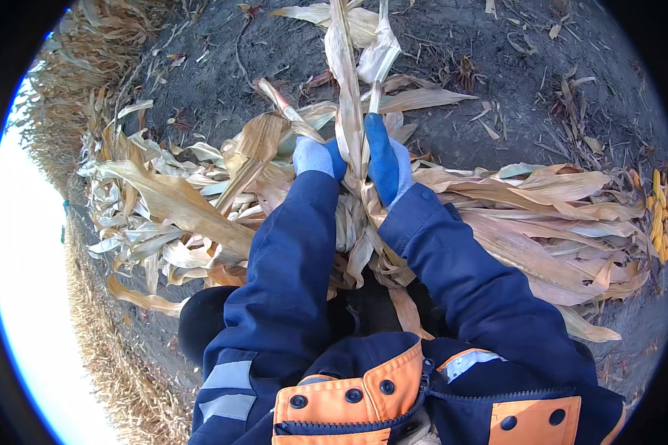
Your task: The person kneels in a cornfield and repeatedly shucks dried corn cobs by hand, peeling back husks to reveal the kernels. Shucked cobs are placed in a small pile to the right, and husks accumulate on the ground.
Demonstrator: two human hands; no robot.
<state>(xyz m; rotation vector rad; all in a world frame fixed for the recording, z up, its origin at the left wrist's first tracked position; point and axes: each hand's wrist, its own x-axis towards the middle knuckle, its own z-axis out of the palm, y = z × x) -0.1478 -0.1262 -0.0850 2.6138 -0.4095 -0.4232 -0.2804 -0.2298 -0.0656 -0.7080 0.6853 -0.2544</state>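
Observation:
A large bundle of dry corn stalks (540, 222) lies crosswise on the ground in front of me, its husks and leaves spreading to both sides. My left hand (317, 157), in a white and blue work glove, is closed around stalks and leaves at the bundle's middle; its fingertips are partly hidden. A broken stalk end (281, 103) sticks up beside it. Close by, my right hand (388, 161) grips the stalks too, its blue thumb lying along a pale stem. Between both gloves, a long upright strip of dry corn leaf and stalk (345, 94) runs away from me, twisted over the bundle.
Yellow corn cobs (658, 217) lie at the far right beside the bundle. Dark soil (512, 111) ahead carries leaf scraps and cut stubble (465, 72). Standing dry corn (83, 72) borders the left side. A dark rounded shape, perhaps my knee (203, 317), is near my left sleeve.

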